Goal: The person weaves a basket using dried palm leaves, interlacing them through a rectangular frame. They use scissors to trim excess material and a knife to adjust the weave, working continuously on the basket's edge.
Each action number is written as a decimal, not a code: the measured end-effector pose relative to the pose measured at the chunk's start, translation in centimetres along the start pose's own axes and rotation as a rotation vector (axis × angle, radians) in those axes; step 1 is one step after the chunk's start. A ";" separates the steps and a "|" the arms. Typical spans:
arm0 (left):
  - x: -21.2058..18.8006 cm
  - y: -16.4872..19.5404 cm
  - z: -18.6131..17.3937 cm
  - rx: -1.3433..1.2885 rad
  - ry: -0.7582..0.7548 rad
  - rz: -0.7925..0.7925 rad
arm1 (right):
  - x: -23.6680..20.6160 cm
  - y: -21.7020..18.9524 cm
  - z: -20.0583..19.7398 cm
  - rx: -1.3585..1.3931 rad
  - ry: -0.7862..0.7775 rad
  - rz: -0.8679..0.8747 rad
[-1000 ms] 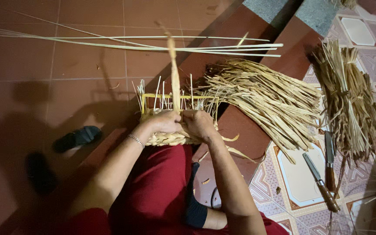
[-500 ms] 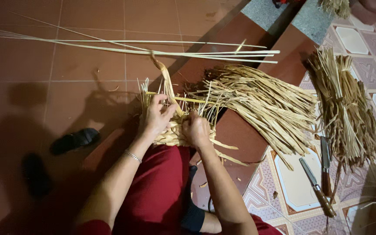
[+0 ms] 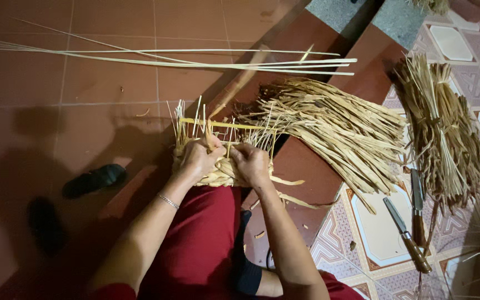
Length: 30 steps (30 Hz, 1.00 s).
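Note:
A half-woven straw basket (image 3: 223, 172) rests on my lap, with thin upright stakes sticking up from its far rim. My left hand (image 3: 198, 158) grips the basket's left part and pinches a flat straw strand (image 3: 234, 125) that lies bent across the stakes. My right hand (image 3: 251, 163) presses on the weave just to the right of it, fingers closed on the strands. A bracelet (image 3: 168, 201) sits on my left wrist. My red clothing fills the lower middle.
A pile of flat straw strips (image 3: 334, 125) lies to the right on a red step. A second bundle (image 3: 445, 133) lies on the patterned tiles, with two knives (image 3: 409, 225) beside it. Long thin reeds (image 3: 168, 60) stretch across the floor. Dark sandals (image 3: 93, 180) lie left.
The strand that stood up and curved above the basket is now folded down flat across the stakes. Both hands have come closer together on the rim.

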<state>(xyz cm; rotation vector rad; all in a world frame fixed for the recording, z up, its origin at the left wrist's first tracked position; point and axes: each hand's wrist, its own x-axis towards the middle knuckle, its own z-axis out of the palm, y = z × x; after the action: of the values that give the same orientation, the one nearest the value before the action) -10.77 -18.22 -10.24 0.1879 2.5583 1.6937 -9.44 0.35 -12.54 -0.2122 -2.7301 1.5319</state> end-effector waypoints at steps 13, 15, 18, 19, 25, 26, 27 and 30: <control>-0.1 -3.8 -4.3 0.277 0.508 0.193 | 0.9 2.0 -0.9 0.484 0.110 -0.064; 0.5 -3.9 -4.0 0.256 0.460 0.277 | 1.7 1.9 -1.4 0.454 0.097 -0.136; 0.6 -3.9 -3.3 0.192 0.447 0.241 | 1.3 1.5 -2.7 0.506 -0.038 -0.056; 0.6 -4.0 -3.2 0.164 0.458 0.202 | 0.7 0.9 -3.4 0.486 -0.098 -0.062; 0.6 -4.3 -3.0 0.194 0.521 0.248 | -2.6 -3.3 -3.6 -0.136 -0.116 -0.053; 0.6 -4.3 -3.1 0.175 0.498 0.225 | -2.6 -3.3 -3.5 -0.157 -0.075 -0.127; 0.6 -4.4 -3.2 0.157 0.481 0.205 | -2.3 -3.0 -3.4 -0.042 -0.026 -0.036; 0.6 -4.3 -3.3 0.200 0.524 0.324 | -1.9 -0.6 -4.0 0.328 0.088 0.212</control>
<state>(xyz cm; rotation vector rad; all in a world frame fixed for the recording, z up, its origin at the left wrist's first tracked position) -12.00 -22.81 -12.94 0.1988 3.2396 1.7768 -7.33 3.22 -9.80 -0.5624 -2.4064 1.9408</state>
